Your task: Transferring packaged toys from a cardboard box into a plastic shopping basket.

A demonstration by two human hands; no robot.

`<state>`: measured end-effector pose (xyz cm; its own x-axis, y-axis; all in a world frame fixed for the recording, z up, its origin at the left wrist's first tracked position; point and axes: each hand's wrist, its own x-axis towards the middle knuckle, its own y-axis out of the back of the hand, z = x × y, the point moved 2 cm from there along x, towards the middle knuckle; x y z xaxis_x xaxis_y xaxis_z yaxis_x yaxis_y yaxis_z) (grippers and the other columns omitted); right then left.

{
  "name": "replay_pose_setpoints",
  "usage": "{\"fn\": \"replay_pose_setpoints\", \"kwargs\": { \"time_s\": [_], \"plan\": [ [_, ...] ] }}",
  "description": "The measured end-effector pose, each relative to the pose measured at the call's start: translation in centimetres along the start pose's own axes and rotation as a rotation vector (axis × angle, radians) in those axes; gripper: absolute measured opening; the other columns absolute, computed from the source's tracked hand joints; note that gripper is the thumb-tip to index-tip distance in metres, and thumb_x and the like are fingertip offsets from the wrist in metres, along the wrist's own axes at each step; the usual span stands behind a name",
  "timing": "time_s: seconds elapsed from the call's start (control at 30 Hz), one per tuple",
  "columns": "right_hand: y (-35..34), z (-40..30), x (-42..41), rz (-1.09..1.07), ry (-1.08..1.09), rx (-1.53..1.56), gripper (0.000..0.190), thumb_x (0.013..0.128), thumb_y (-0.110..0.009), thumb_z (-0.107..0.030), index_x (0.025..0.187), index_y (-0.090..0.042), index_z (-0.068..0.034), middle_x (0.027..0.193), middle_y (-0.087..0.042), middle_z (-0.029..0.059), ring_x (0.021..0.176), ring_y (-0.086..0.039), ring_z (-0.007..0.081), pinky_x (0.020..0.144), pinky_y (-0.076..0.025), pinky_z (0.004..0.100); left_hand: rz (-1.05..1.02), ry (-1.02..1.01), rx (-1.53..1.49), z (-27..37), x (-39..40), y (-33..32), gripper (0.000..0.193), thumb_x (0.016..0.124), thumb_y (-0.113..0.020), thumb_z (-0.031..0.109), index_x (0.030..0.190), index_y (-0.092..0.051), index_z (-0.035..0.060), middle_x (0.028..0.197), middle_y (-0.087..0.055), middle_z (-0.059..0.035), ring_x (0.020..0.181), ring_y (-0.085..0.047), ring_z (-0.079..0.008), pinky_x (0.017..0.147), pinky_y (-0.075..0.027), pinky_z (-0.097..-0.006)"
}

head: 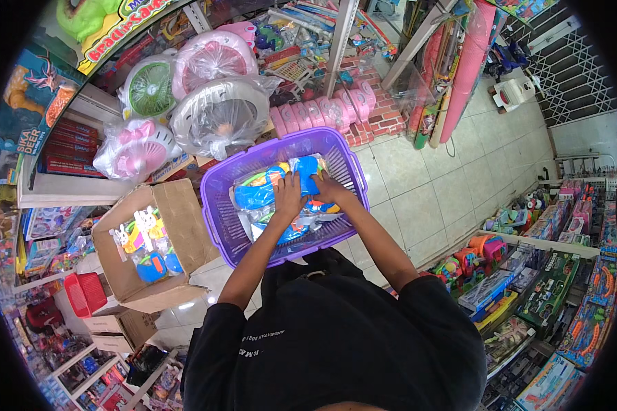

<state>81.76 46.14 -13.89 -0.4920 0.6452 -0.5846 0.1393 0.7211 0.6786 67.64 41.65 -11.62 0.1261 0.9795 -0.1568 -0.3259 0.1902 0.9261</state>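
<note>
A purple plastic basket with slotted walls stands in front of me, holding several blue, orange and green plastic toys in clear bags. Within it, my left hand lies with spread fingers on a bagged blue toy. To its right, my right hand touches another bagged blue toy; whether its fingers grip the bag cannot be told. An open cardboard box stands just left of the basket, with similar bagged toys and white rabbit-shaped pieces inside.
Bagged fans and a row of pink items sit beyond the basket. A red plastic basket and another cardboard box are at the left. Shelves of boxed toys line the right. Pink rolls stand over the tiled floor.
</note>
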Motion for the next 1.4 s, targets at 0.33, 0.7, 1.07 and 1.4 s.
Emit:
{"fn": "replay_pose_setpoints", "kwargs": {
  "time_s": [0.33, 0.7, 1.07, 1.4],
  "plan": [
    [-0.2, -1.2, -1.4, 0.015, -0.051, -0.279, 0.093, 0.062, -0.075, -0.031, 0.135, -0.018, -0.022, 0.138, -0.015, 0.0226, 0.113, -0.043, 0.0379, 0.084, -0.045, 0.0441, 0.077, -0.191, 0.151, -1.6, -1.4, -1.4, 0.094, 0.055, -0.064, 0.063, 0.131, -0.036, 0.0132, 0.141, -0.018, -0.0122, 0.131, -0.007, -0.0381, 0.094, -0.008, -0.0672],
    [0.3, -0.6, -1.5, 0.063, 0.008, -0.312, 0.087, 0.059, -0.076, -0.016, 0.13, -0.025, -0.018, 0.123, -0.031, 0.0211, 0.099, -0.053, 0.0368, 0.077, -0.049, 0.0393, -0.104, -0.166, 0.19, -0.9, -1.6, -2.0, 0.095, 0.06, -0.059, 0.064, 0.134, -0.027, 0.0139, 0.142, -0.017, -0.0131, 0.131, -0.01, -0.0365, 0.096, -0.008, -0.066],
    [-0.4, -0.8, -1.4, -0.019, -0.073, -0.205, 0.095, 0.064, -0.073, -0.025, 0.136, -0.012, -0.016, 0.121, -0.035, 0.0266, 0.1, -0.053, 0.0387, 0.08, -0.048, 0.0408, 0.084, -0.134, 0.184, -2.8, -1.6, -2.5, 0.093, 0.06, -0.053, 0.071, 0.134, -0.03, 0.0186, 0.14, -0.019, -0.0166, 0.131, -0.01, -0.0376, 0.097, -0.004, -0.0645],
    [-0.2, -0.4, -2.2, 0.017, -0.063, -0.073, 0.093, 0.062, -0.072, -0.035, 0.135, -0.019, -0.011, 0.122, -0.038, 0.0308, 0.104, -0.05, 0.0397, 0.086, -0.044, 0.041, 0.005, -0.062, 0.157, -2.6, -3.1, -0.3, 0.085, 0.069, -0.049, 0.067, 0.129, -0.037, 0.0083, 0.142, -0.009, -0.0217, 0.131, -0.003, -0.0387, 0.095, -0.007, -0.0651]
  ]
}}
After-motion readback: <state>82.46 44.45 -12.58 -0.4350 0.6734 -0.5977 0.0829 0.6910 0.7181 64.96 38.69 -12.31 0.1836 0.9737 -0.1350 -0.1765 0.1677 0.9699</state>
